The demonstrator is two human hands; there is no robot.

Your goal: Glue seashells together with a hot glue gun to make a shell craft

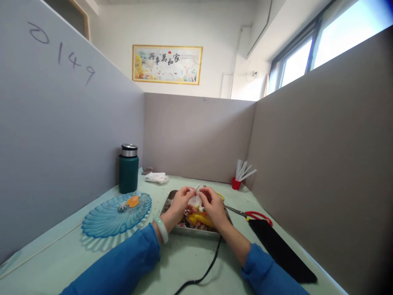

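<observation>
"Pinching something, were they?"

"Yes. The left hand [181,203] and the right hand [213,205] had their fingertips clamped on a white piece [195,200] (small and blurred, so I couldn't say what it was), nearly meeting above the tray [196,232]."

"And in the tray?"

"Scraps [181,224], with a yellow tool [201,220] towards six o'clock. A black cord [211,265] ran from the near rim, at five."

"Around it?"

"The blue plate [107,219] sat at nine o'clock, bearing an orange piece [133,201]; the bottle [128,174] stood upright at ten. At one was a red cup [236,184] of white sticks [242,169]. The scissors [258,215] lay at three, near a black mat [280,250] at four."
</observation>
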